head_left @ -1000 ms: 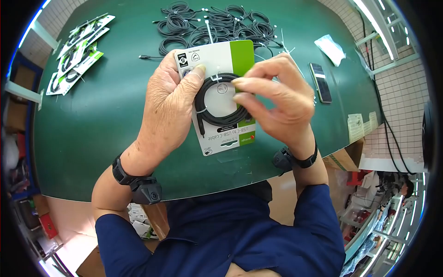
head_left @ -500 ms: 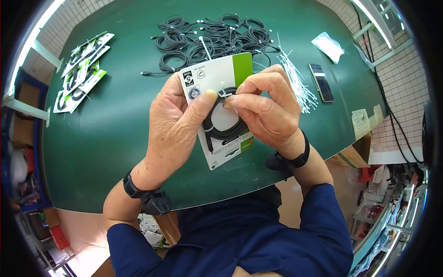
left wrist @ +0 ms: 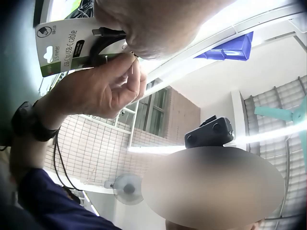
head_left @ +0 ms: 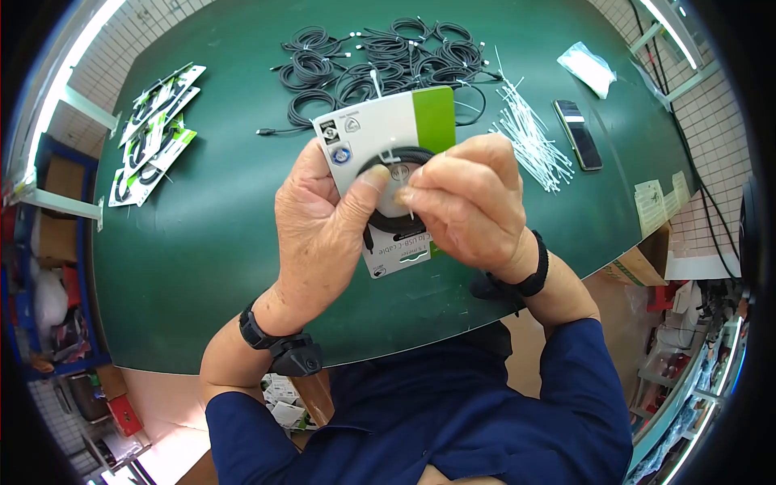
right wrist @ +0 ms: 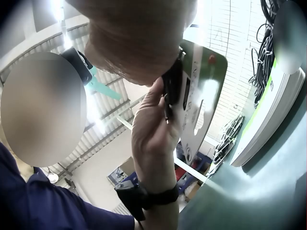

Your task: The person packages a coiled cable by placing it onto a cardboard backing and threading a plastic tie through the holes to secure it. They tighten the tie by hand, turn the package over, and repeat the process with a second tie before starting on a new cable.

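- One rectangular white-and-green cardboard card [head_left: 386, 124], bearing a round coil of black braided cable [head_left: 416, 153], was held up above the dark green table [head_left: 186, 275], before the person's chest.
- Its long axis ran away from the person, the far end leaning left; the green band lay along the right side, and the slotted end pointed back toward the body, print upside down to the head camera.
- The cable's straight black connector [left wrist: 109, 32] pointed toward that slotted end.
- The left hand [head_left: 323, 214] gripped the card's left side, thumb on its face by the coil.
- The right hand [head_left: 477, 202] had thumb and forefinger pinched together over the coil, on what looked like the tail of a thin white plastic tie [head_left: 411, 214]; the fingertips were blurred.
- The left wrist view showed "1.5 meter" sharply, partly smeared from the head.
- The right wrist view showed a thick stack of white, green-edged cards [right wrist: 271, 112] on the table, unseen from the head.
- The head view took in a loose heap of coiled black cables [head_left: 388, 61] beyond the card.
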Demonstrator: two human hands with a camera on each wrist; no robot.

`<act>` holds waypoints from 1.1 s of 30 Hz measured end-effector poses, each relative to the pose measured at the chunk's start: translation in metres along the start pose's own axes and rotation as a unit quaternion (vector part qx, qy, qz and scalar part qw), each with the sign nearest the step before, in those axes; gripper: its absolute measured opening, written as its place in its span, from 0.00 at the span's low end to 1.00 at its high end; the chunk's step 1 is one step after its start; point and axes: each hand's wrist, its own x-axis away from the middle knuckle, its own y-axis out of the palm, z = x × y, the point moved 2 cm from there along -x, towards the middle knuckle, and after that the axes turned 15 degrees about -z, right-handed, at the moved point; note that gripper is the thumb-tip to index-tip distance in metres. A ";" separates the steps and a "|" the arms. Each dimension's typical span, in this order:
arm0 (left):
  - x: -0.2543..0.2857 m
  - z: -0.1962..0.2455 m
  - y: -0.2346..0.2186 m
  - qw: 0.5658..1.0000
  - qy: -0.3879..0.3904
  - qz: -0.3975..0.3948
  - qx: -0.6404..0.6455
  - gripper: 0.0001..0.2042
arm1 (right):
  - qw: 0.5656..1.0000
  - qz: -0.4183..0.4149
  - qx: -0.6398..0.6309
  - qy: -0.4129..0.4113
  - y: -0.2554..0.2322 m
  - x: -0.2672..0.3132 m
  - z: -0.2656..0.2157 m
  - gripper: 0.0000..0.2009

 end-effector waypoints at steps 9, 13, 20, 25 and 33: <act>-0.001 0.005 0.000 1.000 -0.008 0.020 0.023 0.15 | 0.992 -0.009 -0.124 0.000 -0.001 0.007 -0.015 0.11; -0.001 0.005 0.000 0.999 -0.014 0.022 0.021 0.15 | 0.986 -0.014 -0.166 0.011 -0.001 0.009 -0.014 0.10; -0.001 0.001 0.000 0.999 -0.024 0.024 0.021 0.16 | 0.966 -0.018 -0.255 0.037 0.002 0.011 -0.011 0.10; -0.001 0.000 -0.002 0.999 -0.031 0.025 0.018 0.16 | 0.960 -0.024 -0.278 0.036 0.001 0.010 -0.011 0.09; 0.002 0.000 0.001 0.999 -0.033 0.031 0.029 0.16 | 0.954 -0.041 -0.294 0.036 -0.001 0.009 -0.011 0.09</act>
